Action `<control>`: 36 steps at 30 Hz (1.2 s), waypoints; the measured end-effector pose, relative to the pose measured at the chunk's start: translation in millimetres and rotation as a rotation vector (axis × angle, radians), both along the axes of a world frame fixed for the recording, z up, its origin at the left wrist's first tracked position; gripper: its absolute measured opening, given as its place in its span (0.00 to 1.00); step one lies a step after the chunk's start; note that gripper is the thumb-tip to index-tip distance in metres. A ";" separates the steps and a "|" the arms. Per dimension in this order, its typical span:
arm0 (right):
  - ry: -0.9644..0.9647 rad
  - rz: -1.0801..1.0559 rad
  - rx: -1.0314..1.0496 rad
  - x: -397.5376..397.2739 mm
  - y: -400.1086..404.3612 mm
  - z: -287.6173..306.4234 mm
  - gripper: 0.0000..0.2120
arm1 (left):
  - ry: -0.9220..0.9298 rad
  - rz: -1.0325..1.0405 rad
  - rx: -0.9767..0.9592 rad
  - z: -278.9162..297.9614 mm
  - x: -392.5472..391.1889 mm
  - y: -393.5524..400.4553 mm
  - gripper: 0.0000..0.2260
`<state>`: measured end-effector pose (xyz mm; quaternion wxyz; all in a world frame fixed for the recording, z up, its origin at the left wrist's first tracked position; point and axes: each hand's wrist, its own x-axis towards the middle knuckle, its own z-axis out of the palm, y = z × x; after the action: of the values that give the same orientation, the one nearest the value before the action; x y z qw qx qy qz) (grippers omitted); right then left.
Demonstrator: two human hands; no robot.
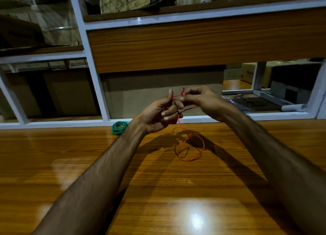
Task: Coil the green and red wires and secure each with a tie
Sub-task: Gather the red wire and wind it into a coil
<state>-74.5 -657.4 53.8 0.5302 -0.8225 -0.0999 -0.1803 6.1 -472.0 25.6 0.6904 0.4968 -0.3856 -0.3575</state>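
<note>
A thin red wire [190,149] hangs from my hands and its loose end lies in loops on the wooden table [88,164]. My left hand [159,114] is raised above the table, fingers curled round a small bundle of red wire turns. Close to its right, my right hand [199,98] pinches a strand of the same wire, which arches in a small loop between the two hands. A green wire [119,127], wound into a small coil, lies on the table at its far edge, left of my left hand. No tie is visible.
A white metal shelf frame [95,72] with wood panels stands right behind the table's far edge. Cardboard boxes [70,92] fill the lower compartments. A bright light reflection sits on the table surface near me.
</note>
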 end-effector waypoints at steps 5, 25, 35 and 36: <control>0.145 0.223 0.473 -2.5 -9.0 2.1 0.06 | -0.034 -0.035 0.042 -2.9 6.0 1.0 0.26; -0.048 -0.230 -0.479 -3.5 -21.7 -0.3 0.17 | 0.058 -0.340 -0.134 8.0 -9.6 -6.6 0.28; 0.105 -0.056 -0.423 8.4 23.4 -14.8 0.17 | 0.372 -0.007 -0.542 31.2 -8.3 -7.2 0.29; 0.139 -0.047 -0.408 9.0 25.8 -15.4 0.17 | 0.389 0.012 -0.552 33.1 -12.0 -6.6 0.29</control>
<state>-65.4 -631.6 38.4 0.3539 -0.9253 -0.0781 -0.1115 -5.9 -478.6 58.7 0.8618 0.2159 -0.3257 -0.3235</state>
